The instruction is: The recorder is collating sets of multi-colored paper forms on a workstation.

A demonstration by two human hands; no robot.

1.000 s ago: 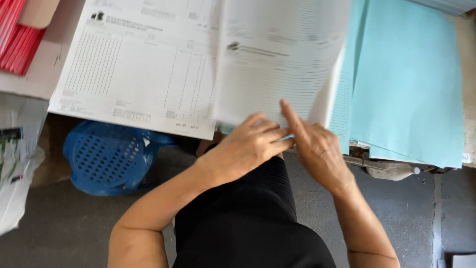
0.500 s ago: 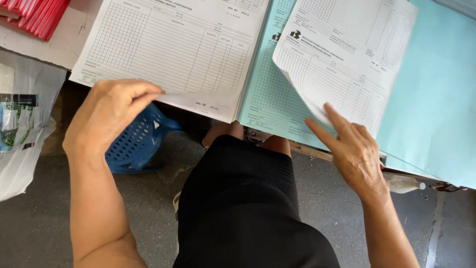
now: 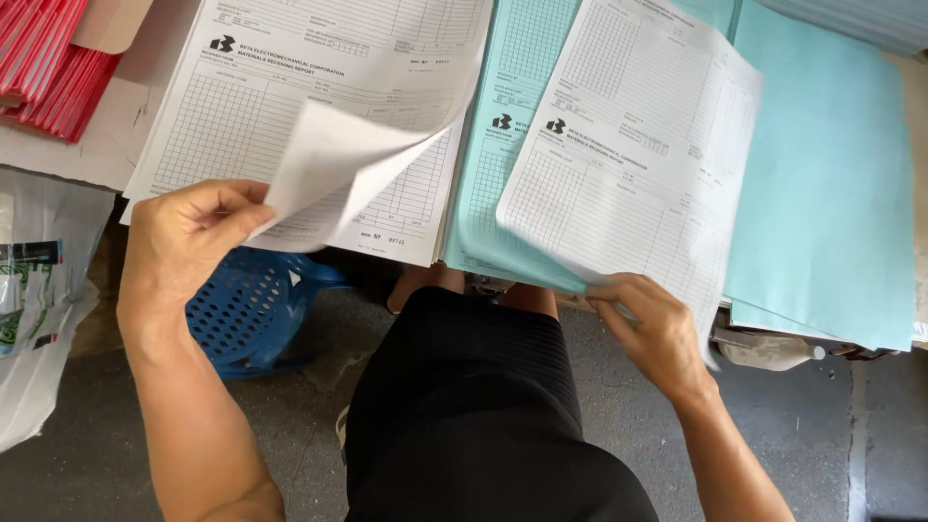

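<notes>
The left hand (image 3: 188,242) pinches the curled lower corner of a white printed form (image 3: 338,164), a gridded sheet lifted off the white stack (image 3: 290,87) just above that hand. The right hand (image 3: 652,324) grips the bottom edge of a second white form (image 3: 628,174), holding it tilted over a pale blue-green gridded sheet (image 3: 503,184) that lies between the two hands. Beyond the right hand spreads a plain blue-green pile (image 3: 831,193). Up and left of the left hand sit red folders (image 3: 48,68); below that hand stands a blue perforated basket (image 3: 246,309), with a white plastic bag (image 3: 39,309) printed in green and black further left.
</notes>
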